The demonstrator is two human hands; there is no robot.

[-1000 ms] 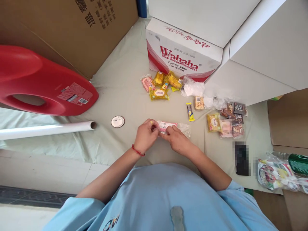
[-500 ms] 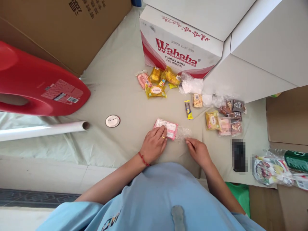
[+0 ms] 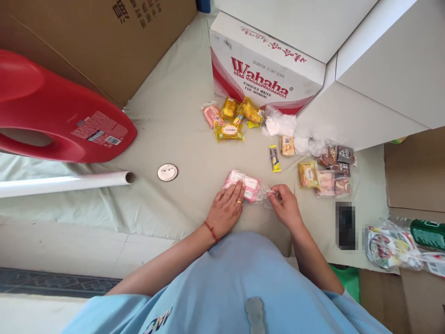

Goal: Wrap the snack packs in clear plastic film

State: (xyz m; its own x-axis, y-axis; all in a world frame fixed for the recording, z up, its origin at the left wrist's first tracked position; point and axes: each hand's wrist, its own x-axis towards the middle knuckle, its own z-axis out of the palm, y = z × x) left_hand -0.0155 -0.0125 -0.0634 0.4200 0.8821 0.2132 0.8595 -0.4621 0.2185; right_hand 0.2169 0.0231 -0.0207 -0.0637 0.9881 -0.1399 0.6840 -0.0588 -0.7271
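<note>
My left hand [image 3: 227,202] lies with its fingers stretched out flat over a pink and white packet [image 3: 251,188], pressing it against the cloth. A crumpled clear plastic wrapper [image 3: 263,194] extends from the packet's right end. My right hand [image 3: 287,204] pinches the free edge of that wrapper between thumb and forefinger. Above the hands lie a small yellow snack bar [image 3: 274,159] and a square biscuit pack [image 3: 287,146]. Right of my right hand is a yellow cake packet [image 3: 308,174].
Several snack packets [image 3: 229,131] lie before a Wahaba-style red and white water carton [image 3: 264,76] marked Wahaha. A red jug [image 3: 69,120], a white tube [image 3: 66,183] and a round badge [image 3: 167,172] are left. A blurred dark object [image 3: 345,226] and a bottle [image 3: 428,233] are right.
My right hand has moved slightly up and changed its pinch on the clear wrapper, which looks more gathered. My left hand stays on the packet. The view has shifted slightly.
</note>
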